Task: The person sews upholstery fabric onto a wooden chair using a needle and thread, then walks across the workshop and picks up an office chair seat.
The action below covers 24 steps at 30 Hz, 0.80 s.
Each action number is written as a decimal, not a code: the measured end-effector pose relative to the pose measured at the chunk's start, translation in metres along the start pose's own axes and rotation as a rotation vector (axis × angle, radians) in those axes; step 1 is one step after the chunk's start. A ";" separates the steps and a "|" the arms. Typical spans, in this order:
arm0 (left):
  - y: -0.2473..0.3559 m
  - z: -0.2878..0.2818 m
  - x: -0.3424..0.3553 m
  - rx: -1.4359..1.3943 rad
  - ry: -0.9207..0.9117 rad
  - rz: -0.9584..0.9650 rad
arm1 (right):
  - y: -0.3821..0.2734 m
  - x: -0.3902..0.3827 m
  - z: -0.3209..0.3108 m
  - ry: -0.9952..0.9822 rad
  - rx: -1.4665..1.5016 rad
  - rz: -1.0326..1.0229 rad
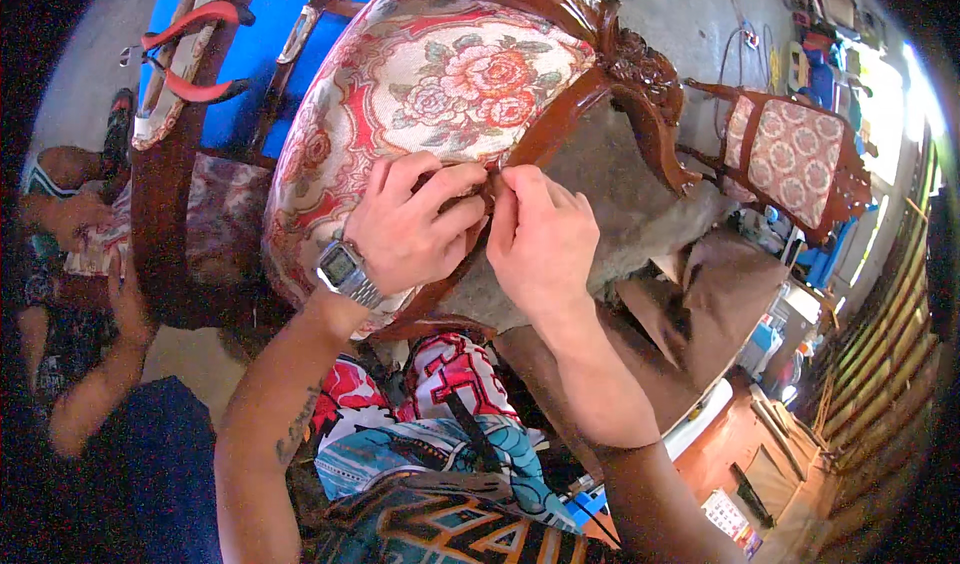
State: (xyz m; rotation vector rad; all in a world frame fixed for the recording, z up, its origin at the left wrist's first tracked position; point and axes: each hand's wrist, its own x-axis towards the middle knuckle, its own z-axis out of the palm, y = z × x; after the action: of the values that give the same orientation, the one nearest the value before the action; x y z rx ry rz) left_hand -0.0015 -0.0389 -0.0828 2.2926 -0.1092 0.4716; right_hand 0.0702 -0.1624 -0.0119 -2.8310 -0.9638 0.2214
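Note:
My left hand [418, 224], with a wristwatch above it, rests on a floral upholstered panel [480, 84] of a carved wooden chair [655, 134], its fingers curled at the fabric's edge where it meets the wood. My right hand [540, 239] is beside it, thumb and fingers pinched together at that same edge, close to the left fingertips. Whatever sits between the fingertips is too small and hidden to make out. A grey padded surface [625, 209] lies behind my right hand, framed by the polished wood.
Red-handled pliers [205, 89] lie on a wooden frame at upper left, over blue material [280, 34]. A co-worker's arms [100, 384] work on upholstery at the left. Another upholstered chair [780, 154] stands at right. A brown sheet [700, 314] is draped at lower right.

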 end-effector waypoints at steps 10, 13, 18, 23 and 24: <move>-0.002 0.002 0.000 0.005 -0.031 0.001 | 0.002 -0.002 0.017 0.185 0.145 0.073; -0.003 0.002 -0.001 -0.017 -0.009 0.021 | 0.007 -0.002 0.009 0.100 0.204 0.057; -0.002 0.002 0.001 -0.018 -0.005 0.003 | 0.006 -0.001 0.006 -0.031 0.456 0.240; 0.000 -0.001 0.002 0.007 -0.010 -0.009 | 0.003 -0.005 0.010 -0.036 0.664 0.418; 0.000 -0.001 0.002 0.006 0.002 -0.012 | 0.004 -0.005 0.010 -0.061 0.708 0.463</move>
State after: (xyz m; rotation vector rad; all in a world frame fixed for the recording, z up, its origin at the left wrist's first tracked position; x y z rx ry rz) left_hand 0.0001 -0.0385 -0.0816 2.2970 -0.0929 0.4686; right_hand 0.0668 -0.1684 -0.0216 -2.3268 -0.1477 0.5696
